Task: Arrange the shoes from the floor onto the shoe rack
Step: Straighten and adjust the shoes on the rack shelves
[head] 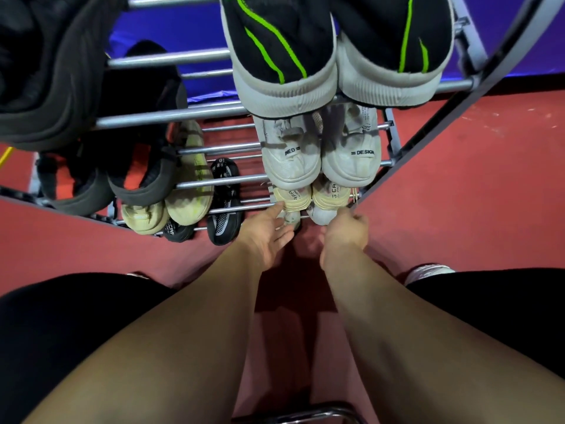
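Head view, looking down the front of the shoe rack [214, 180].

Item: cream-and-white pair [328, 194], heels outward, on the lowest tier at the right end. It sits directly below the white pair [290, 160] and the black-and-green pair [281, 56].

Left hand [266, 234]: fingers loose and extended, tips touching the heel of the left shoe.

Right hand [348, 229]: fingers curled at the heel of the right shoe. Whether they pinch the heel, a lace end or nothing cannot be told.

Risks, as judged:
- The tiers are spaced rails (not solid shelves), so an uneven push could drop a toe between the bars or skew one shoe against its partner.
- Both heels overhang the front rail. Let go too early, either shoe may slide back to the floor.
- A pale lace end near the right hand could snag on a rail.
- The upper pairs also overhang, so a rising forearm could knock them.

Surface and room: smooth red floor [458, 179] and a blue sheet [171, 29] behind the rack. The left half holds a pale yellow pair [189, 191], a black knit shoe [223, 206] and dark slippers [143, 182]. A chrome bar [305, 414] lies at the lower edge.
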{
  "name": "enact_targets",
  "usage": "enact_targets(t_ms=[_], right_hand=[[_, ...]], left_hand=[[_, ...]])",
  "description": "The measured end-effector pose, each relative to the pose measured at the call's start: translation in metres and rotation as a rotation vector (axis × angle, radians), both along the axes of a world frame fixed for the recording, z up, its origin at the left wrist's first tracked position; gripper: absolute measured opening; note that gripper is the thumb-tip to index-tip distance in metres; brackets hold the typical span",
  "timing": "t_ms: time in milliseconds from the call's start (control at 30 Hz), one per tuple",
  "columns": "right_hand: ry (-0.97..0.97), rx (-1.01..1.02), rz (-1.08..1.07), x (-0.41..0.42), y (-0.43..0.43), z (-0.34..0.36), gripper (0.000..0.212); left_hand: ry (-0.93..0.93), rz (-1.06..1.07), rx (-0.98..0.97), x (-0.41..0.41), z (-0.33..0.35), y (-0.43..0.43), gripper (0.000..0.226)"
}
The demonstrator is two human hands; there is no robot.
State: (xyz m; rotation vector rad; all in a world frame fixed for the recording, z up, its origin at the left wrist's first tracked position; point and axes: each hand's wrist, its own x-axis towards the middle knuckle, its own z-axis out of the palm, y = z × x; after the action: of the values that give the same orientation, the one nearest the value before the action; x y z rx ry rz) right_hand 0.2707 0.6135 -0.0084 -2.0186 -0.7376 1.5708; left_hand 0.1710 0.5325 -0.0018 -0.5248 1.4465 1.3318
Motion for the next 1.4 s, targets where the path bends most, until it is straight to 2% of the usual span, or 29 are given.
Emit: enact_targets(t_ms=[100, 167, 233, 267, 367, 600, 700, 900, 1100, 1400], right_hand=[[0.022, -0.114, 0.153, -0.015, -0.025, 0.001, 0.020], [0.105, -0.192, 0.272, -0.030, -0.045, 0.014, 0.033], [0.159, -0.234, 0.334, -0.047, -0.065, 0.017, 0.034], [0.174, -0.245, 0.363, -0.056, -0.076, 0.016, 0.031], [0.209, -0.297, 0.496, -0.079, -0.108, 0.016, 0.024], [0.225, -0.305, 0.649, -0.098, -0.131, 0.011, 0.038], [0.223, -0.313, 0.647, -0.100, -0.128, 0.009, 0.042], [0.207, -0.285, 0.659, -0.096, -0.116, 0.023, 0.045], [0.180, -0.201, 0.694, -0.081, -0.097, 0.066, 0.045], [0.248, -0.083, 0.741, -0.038, -0.092, 0.134, 0.048]], left_hand=[[0.034, -0.019, -0.048, -0.015, 0.009, -0.024, 0.024], [0.051, 0.022, -0.060, -0.030, 0.015, -0.043, 0.023], [0.058, 0.086, -0.055, -0.044, 0.021, -0.062, 0.035], [0.061, 0.119, -0.060, -0.052, 0.022, -0.072, 0.037], [0.047, 0.213, -0.085, -0.072, 0.022, -0.099, 0.022], [-0.078, 0.441, 0.020, -0.107, 0.022, -0.126, 0.020], [-0.085, 0.422, 0.062, -0.108, 0.025, -0.120, 0.017], [-0.067, 0.349, 0.017, -0.107, 0.032, -0.112, 0.011], [0.022, 0.223, -0.035, -0.087, 0.073, -0.114, 0.009], [0.168, 0.033, -0.088, -0.048, 0.144, -0.136, 0.016]])
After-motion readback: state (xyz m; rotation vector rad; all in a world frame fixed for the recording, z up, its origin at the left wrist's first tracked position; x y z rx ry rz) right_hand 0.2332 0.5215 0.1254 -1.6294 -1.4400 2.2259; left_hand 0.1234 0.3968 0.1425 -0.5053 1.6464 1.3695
